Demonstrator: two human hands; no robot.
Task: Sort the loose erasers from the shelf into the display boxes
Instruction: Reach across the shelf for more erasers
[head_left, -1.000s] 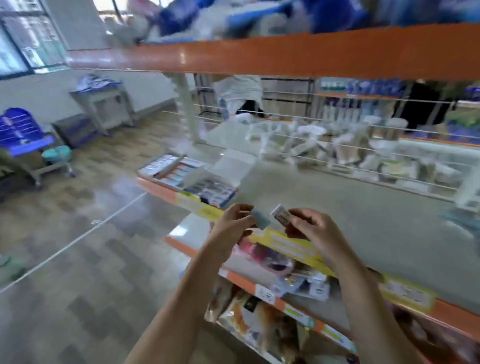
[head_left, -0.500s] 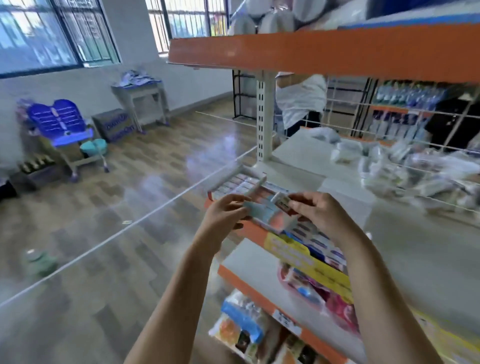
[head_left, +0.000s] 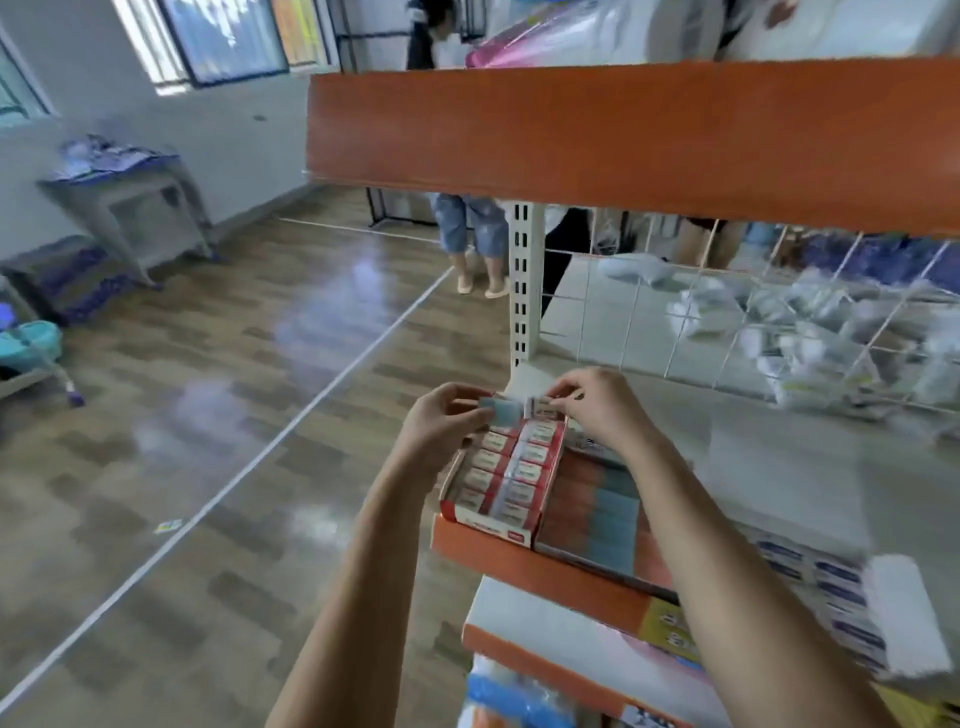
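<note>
A red display box (head_left: 470, 512) sits at the left end of the grey shelf (head_left: 810, 467), filled with two rows of white-and-red sleeved erasers. My left hand (head_left: 441, 426) pinches a pale blue eraser (head_left: 501, 408) just above the box's far end. My right hand (head_left: 597, 405) pinches a white-and-red eraser (head_left: 545, 406) beside it, over the far right corner of the box. To the right lies a second box (head_left: 602, 514) with orange and teal packs. A third box (head_left: 815, 587) with blue-labelled erasers sits further right, partly behind my right forearm.
An orange shelf board (head_left: 623, 140) hangs overhead. A wire grid (head_left: 727, 322) backs the shelf, with blurred white packets behind it. A white upright post (head_left: 522, 291) stands at the shelf end. A person's legs (head_left: 472, 234) are beyond it. Lower shelves hold packaged goods.
My view swung left and down onto the shelf end. Both hands, each still holding an eraser, moved forward over the far end of the red display box.
</note>
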